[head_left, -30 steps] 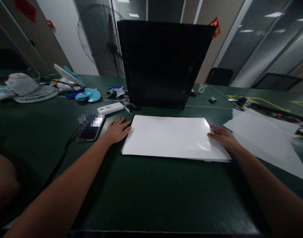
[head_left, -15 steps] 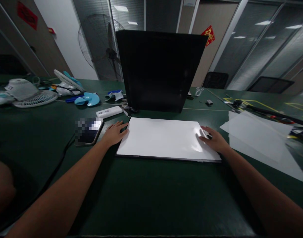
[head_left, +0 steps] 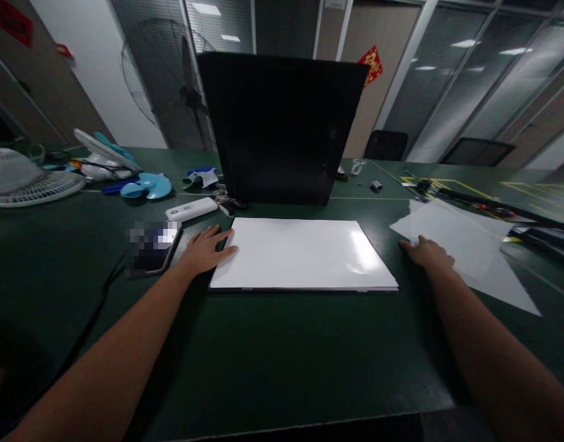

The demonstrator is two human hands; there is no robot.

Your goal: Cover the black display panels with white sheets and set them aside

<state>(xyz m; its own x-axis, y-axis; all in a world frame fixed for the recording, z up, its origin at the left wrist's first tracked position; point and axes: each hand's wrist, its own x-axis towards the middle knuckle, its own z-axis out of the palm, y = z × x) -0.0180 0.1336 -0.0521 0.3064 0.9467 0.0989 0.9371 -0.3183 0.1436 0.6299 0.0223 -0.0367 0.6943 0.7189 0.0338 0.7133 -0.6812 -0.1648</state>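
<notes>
A flat white rectangular panel (head_left: 295, 255) with a thin dark edge lies on the green table in front of me. My left hand (head_left: 206, 248) rests at the panel's left edge, fingers spread, thumb and index finger reaching onto its surface. Out to the right, my right hand (head_left: 427, 252) is apart from the panel, over the near left edge of some thin translucent white sheets (head_left: 475, 239). Its fingers are apart; whether they touch the sheets I cannot tell. A large dark screen-like panel (head_left: 282, 129) stands upright behind the white one.
Left of my left hand lie a phone (head_left: 155, 252) and a white oblong device (head_left: 192, 209). Blue fan blades (head_left: 146, 186) and white fan parts (head_left: 42, 186) are farther left. A small grey block (head_left: 376, 185) and long black strips (head_left: 517, 209) lie at the right.
My right hand has left the white panel's right edge and moved right to the translucent sheets. My left hand stays at the panel's left edge. The view has turned slightly right.
</notes>
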